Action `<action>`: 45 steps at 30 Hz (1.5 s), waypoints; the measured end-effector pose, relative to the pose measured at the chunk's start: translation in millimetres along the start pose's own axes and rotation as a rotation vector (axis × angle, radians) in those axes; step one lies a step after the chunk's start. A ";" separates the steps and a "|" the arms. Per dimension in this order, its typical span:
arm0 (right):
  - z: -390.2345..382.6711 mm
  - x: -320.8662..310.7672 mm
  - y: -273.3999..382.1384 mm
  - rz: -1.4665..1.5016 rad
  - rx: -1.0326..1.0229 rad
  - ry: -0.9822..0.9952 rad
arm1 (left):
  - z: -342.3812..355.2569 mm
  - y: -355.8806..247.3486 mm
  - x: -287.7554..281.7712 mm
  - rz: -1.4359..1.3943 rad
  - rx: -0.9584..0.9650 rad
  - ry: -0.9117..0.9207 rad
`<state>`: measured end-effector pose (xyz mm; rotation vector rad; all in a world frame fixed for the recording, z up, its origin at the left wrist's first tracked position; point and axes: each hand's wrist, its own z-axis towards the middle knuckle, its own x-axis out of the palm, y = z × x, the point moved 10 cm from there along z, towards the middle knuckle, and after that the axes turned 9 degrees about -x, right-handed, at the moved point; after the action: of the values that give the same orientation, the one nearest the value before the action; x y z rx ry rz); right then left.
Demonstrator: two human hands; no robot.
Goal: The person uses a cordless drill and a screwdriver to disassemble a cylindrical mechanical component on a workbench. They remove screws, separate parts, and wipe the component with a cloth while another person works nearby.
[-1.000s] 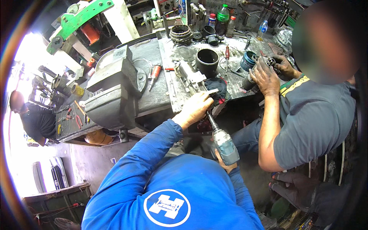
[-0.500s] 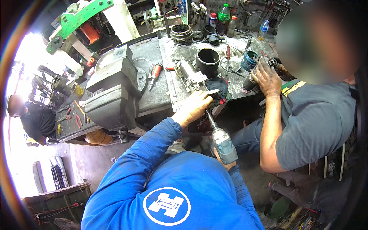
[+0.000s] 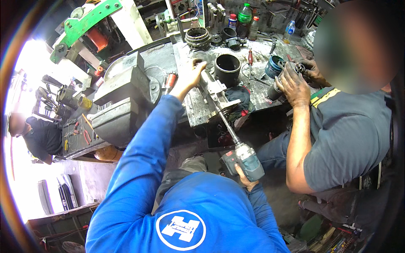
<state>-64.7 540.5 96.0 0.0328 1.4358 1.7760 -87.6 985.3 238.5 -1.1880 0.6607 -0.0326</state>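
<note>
My left hand [image 3: 190, 76] is closed around the far end of a silver metal housing [image 3: 215, 90] lying angled on the bench. A long extension shaft [image 3: 228, 125] runs from the housing's near end to a grey cordless power wrench [image 3: 249, 162], which my right hand [image 3: 247, 176] grips at the handle, below the bench edge. A dark cloth [image 3: 242, 101] lies bunched beside the housing. A black hollow cylinder [image 3: 228, 78] stands just right of it, and a red-bodied tool [image 3: 170, 81] is left of my left hand.
A large bench vise [image 3: 118, 114] occupies the bench's left part. A co-worker's hands [image 3: 294, 90] handle a dark part at right. A screwdriver [image 3: 250, 57], blue can [image 3: 274, 67], bottles [image 3: 244, 19] and ring parts [image 3: 197, 40] are behind. Another person [image 3: 38, 139] stands far left.
My left hand has moved forward from the housing's near end to its far end, uncovering more of the shaft. The wrench and right hand stay in nearly the same place.
</note>
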 end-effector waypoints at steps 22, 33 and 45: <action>-17.8 52.3 -7.1 1.302 0.617 -0.265 | 17.4 34.9 49.5 0.102 -0.009 0.305; -29.0 82.2 -0.1 1.179 0.460 -0.349 | 20.6 48.1 51.3 0.001 -0.005 0.195; -15.4 12.4 22.0 -0.399 -0.176 -0.105 | 17.5 46.0 49.1 0.083 -0.042 0.141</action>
<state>-93.0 535.7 103.0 -0.2336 1.1159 1.5367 -53.4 1000.7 179.9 -1.2055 0.8375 -0.0325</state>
